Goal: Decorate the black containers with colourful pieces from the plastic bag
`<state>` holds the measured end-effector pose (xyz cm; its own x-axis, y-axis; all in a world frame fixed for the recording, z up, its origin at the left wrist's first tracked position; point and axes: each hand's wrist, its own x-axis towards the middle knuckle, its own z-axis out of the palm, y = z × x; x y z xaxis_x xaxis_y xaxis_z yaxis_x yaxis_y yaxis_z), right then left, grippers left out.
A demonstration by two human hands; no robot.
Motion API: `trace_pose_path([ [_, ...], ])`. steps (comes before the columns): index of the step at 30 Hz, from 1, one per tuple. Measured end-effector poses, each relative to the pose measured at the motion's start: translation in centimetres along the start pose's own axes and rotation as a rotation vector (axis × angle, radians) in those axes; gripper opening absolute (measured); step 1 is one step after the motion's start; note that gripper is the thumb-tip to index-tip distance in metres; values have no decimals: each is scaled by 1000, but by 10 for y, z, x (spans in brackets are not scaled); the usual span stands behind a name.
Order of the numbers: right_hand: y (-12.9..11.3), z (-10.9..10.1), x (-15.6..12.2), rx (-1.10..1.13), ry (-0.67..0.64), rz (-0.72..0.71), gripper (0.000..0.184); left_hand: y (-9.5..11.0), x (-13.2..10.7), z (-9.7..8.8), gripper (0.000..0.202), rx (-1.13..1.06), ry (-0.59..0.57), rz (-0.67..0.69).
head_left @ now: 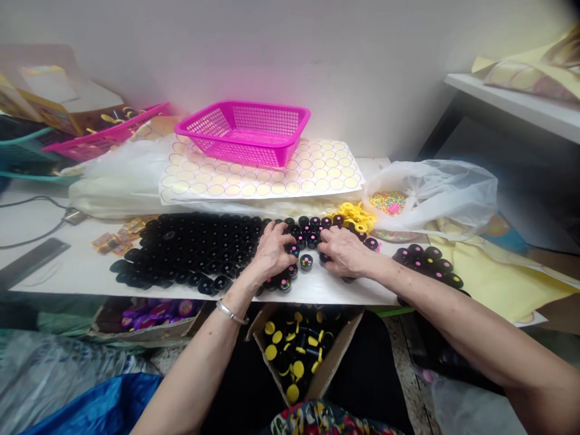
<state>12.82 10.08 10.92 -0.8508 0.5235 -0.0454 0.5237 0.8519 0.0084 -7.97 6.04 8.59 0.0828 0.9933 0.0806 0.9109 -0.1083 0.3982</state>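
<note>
Rows of small round black cups (208, 241) cover the table's middle. Among these, my left hand (273, 249) bends over the right end of the dense group, thumb and forefinger closed around a cup (294, 249) with coloured bits inside. My right hand (343, 250) is curled palm down a little further right, its fingertips on another black cup (323, 257), mostly hidden by them. Between both hands a single cup (306, 261) with a pink bead and coloured bits stands upright. Behind the hands, several cups (315, 222) show pink dots on top.
A pink basket (290, 151) rests on round-sticker sheets (226, 188). Yellow ring-shaped pieces (356, 216) lie beside a plastic bag (448, 193) of coloured beads (387, 203). More filled cups (423, 261) stand right. Below the table edge, a cardboard box (338, 356) holds yellow-capped black pieces.
</note>
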Motion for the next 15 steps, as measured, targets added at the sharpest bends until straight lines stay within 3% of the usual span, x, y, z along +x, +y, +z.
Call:
trace_pose_path([
  [15, -5, -3, 2, -15, -35, -14, 16, 13, 6, 4, 31, 66, -92, -115],
])
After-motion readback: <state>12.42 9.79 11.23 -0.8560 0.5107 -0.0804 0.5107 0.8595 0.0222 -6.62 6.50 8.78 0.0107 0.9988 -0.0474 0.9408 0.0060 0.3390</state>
